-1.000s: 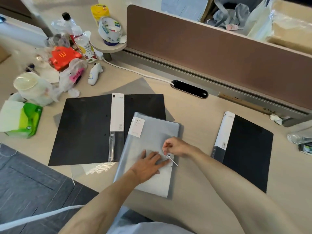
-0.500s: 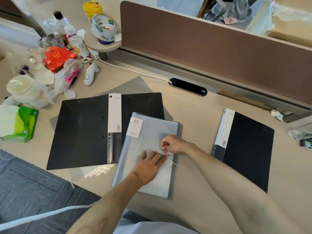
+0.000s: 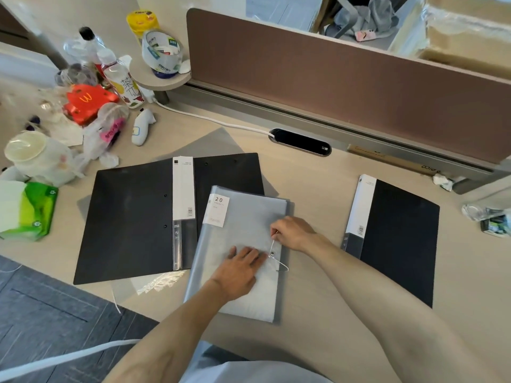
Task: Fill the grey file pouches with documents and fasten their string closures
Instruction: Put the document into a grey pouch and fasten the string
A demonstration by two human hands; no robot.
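Clutter fills the upper left of the frame: a green tissue pack point(image 3: 30, 211) at the left edge, a red carton point(image 3: 88, 102) above it, a tea bottle point(image 3: 121, 78) beside that, and a roll of tape point(image 3: 163, 55) on a small round shelf. Right of the tissues, in the left-centre of the frame, an open black folder point(image 3: 130, 219) lies flat on the desk point(image 3: 318, 308). Its right half is partly covered by the grey file pouch point(image 3: 243, 225), which sits in the centre of the frame, tilted a little, with a white label reading 20 at its upper left corner. My left hand point(image 3: 237, 269) lies palm down on the lower middle of the pouch, fingers spread flat and pressing on it, gripping nothing. Just right of my fingertips is the round button point(image 3: 272, 254) near the pouch's right edge, with the white string point(image 3: 279, 264) running from it. My right hand point(image 3: 294, 233) rests on the pouch's right edge, its thumb and forefinger pinched together on the upper end of that string. Further right, well apart from the pouch, a second black folder point(image 3: 398, 239) lies closed in the right-centre of the frame, below the brown divider panel point(image 3: 345, 78).
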